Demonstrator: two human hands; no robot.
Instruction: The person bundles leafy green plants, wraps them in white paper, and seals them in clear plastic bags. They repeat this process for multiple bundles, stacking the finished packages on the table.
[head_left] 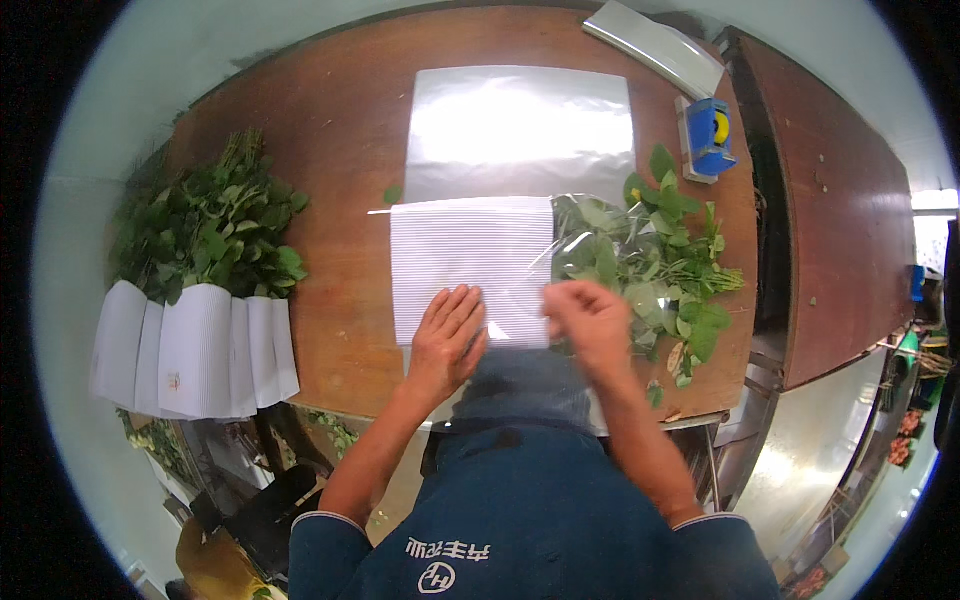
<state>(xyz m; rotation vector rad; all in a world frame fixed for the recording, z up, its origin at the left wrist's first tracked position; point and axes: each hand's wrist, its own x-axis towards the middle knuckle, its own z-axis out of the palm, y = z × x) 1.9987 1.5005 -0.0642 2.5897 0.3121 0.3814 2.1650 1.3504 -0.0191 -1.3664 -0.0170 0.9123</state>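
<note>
My left hand [447,335] lies flat on a white corrugated sheet [470,245] with fine lines across it, its fingers stretched out. At the sheet's right edge, my right hand [590,318] is curled in a pinch and slightly blurred. Whatever sits between its fingertips is hidden. Clear plastic film [577,240] shines just beyond that hand, over green leaves. A bunch of leafy stems [690,255] sticks out to the right, with the cut stem ends pointing right. Whether flower heads lie under the sheet cannot be seen.
Behind the sheet, a stack of silvery film [520,125] lies on the wooden table [340,110]. Several paper-wrapped leafy bunches [200,330] stand at the left edge. At the far right are a blue tape dispenser [710,140] and a folded film roll [655,45].
</note>
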